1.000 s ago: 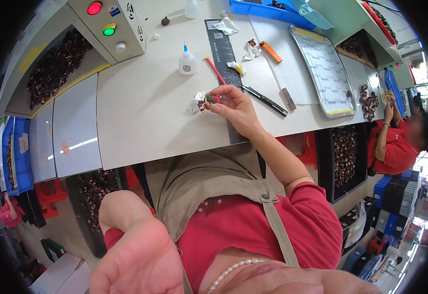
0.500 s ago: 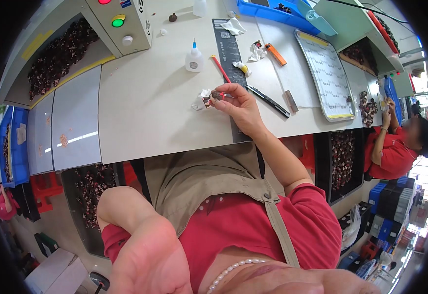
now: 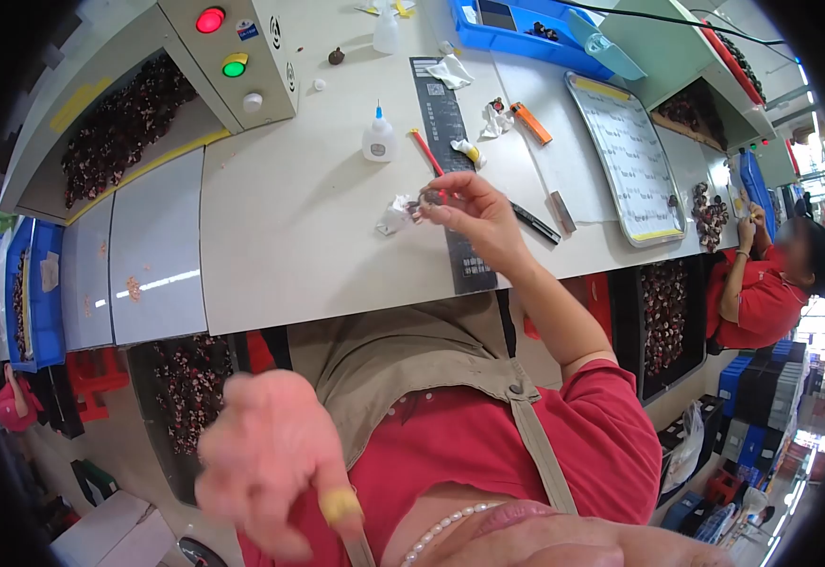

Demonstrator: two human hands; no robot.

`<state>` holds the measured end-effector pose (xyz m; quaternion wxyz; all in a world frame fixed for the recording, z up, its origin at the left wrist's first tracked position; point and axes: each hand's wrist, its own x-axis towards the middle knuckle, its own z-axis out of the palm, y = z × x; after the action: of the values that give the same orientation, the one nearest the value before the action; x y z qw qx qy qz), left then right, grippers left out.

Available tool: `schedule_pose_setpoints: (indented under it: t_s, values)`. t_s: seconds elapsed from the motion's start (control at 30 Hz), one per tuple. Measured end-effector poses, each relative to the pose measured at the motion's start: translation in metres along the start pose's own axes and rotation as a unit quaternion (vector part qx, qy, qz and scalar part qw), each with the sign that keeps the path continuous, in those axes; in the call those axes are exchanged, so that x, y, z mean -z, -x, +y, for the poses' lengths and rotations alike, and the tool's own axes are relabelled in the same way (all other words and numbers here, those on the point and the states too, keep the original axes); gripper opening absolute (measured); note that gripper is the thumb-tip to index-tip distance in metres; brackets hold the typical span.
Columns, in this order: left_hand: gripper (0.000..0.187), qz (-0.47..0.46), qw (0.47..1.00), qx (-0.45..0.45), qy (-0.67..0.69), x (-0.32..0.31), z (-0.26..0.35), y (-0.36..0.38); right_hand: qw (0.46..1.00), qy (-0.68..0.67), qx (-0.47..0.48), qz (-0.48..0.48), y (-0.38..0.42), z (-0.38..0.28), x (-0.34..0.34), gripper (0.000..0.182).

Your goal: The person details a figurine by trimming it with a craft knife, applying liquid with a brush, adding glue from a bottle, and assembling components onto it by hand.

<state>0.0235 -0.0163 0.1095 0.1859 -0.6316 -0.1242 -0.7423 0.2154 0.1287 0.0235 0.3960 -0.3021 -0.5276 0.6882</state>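
Observation:
My right hand [image 3: 488, 222] is over the work table [image 3: 271, 236], with thumb and fingers pinched on a small dark brown piece [image 3: 428, 200]. Beside that piece lies crumpled white tissue [image 3: 393, 215]. Below the table edge, near my chest, my left hand [image 3: 271, 454] is raised and blurred, its fingers apart and nothing visible in it; yellow tape [image 3: 340, 506] wraps one finger. A black ruler-like mat [image 3: 445, 123] runs under my right wrist area. Close by are a red pen [image 3: 426, 151], a black pen-like tool [image 3: 535, 224] and a white bottle with a blue tip [image 3: 378, 142].
An orange lighter [image 3: 531, 124], a small grey block [image 3: 562, 212] and a labelled tray [image 3: 629, 161] lie to the right. A blue bin [image 3: 526, 42] stands at the back. Machine housings flank the table. A person in red [image 3: 762, 293] works at far right. Dark crates hold many dark pieces.
My left hand has moved up and turned, and its taped finger now shows. My right hand still pinches the dark piece. The whole view has shifted slightly.

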Motion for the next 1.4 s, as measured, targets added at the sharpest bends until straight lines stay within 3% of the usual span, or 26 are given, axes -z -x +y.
schedule_pose_setpoints:
  t_s: [0.07,0.13,0.2,0.3,0.33,0.43,0.47,0.57,0.63,0.77,0.97,1.07,1.17,1.2,1.23,1.3,1.37,1.4]
  values:
    - [0.041,-0.104,0.988,0.071,-0.089,0.028,-0.007,0.022,0.999,0.045,0.026,0.011,-0.01,-0.008,0.012,0.031]
    - [0.045,-0.134,0.972,0.164,-0.098,0.039,-0.017,0.048,0.996,0.069,0.048,0.016,-0.028,-0.019,0.024,0.029]
    - [0.043,-0.318,0.864,0.348,-0.176,0.057,-0.014,0.053,0.995,0.084,0.043,0.036,-0.049,-0.029,0.032,0.029]
    - [0.04,-0.223,0.869,0.419,-0.139,0.07,-0.021,0.113,0.98,0.173,0.066,0.068,-0.096,-0.023,0.052,0.03]
    - [0.039,-0.23,0.873,0.404,-0.148,0.07,-0.025,0.121,0.962,0.25,0.073,0.079,-0.111,-0.02,0.055,0.031]
    - [0.038,-0.172,0.852,0.474,-0.14,0.064,-0.027,0.128,0.924,0.364,0.08,0.079,-0.146,-0.021,0.042,0.025]
    - [0.038,-0.211,0.863,0.427,-0.168,0.067,-0.03,0.128,0.906,0.405,0.107,0.069,-0.159,-0.019,0.038,0.025]
    - [0.038,-0.261,0.856,0.411,-0.172,0.067,-0.031,0.124,0.842,0.505,0.185,0.04,-0.197,-0.004,0.034,0.024]
    - [0.036,-0.228,0.861,0.419,-0.176,0.065,-0.032,0.127,0.802,0.551,0.229,0.024,-0.214,0.005,0.032,0.025]
    - [0.034,-0.219,0.865,0.416,-0.178,0.061,-0.033,0.125,0.767,0.609,0.203,-0.01,-0.226,0.012,0.031,0.028]
    - [0.032,-0.213,0.861,0.418,-0.197,0.06,-0.034,0.123,0.797,0.506,0.307,0.117,-0.184,-0.03,0.021,0.029]
    - [0.031,-0.206,0.858,0.434,-0.183,0.06,-0.033,0.121,0.841,0.428,0.314,0.104,-0.124,-0.06,0.004,0.02]
    - [0.037,-0.228,0.851,0.442,-0.171,0.06,-0.032,0.118,0.846,0.424,0.324,-0.006,-0.061,-0.055,-0.024,0.013]
    - [0.046,-0.217,0.832,0.499,-0.11,0.058,-0.029,0.113,0.842,0.421,0.331,-0.07,-0.047,-0.047,-0.03,0.015]
    - [0.055,-0.204,0.807,0.552,-0.048,0.054,-0.025,0.106,0.862,0.379,0.309,-0.134,-0.036,-0.037,-0.037,0.018]
    - [0.072,-0.159,0.752,0.635,0.073,0.04,-0.016,0.094,0.831,0.369,0.367,-0.198,-0.023,-0.021,-0.054,0.03]
    - [0.089,-0.093,0.691,0.691,0.189,0.024,-0.01,0.083,0.834,0.342,0.363,-0.236,-0.015,-0.008,-0.067,0.035]
    - [0.108,-0.099,0.647,0.722,0.226,0.026,-0.011,0.074,0.853,0.33,0.333,-0.231,-0.012,-0.001,-0.071,0.033]
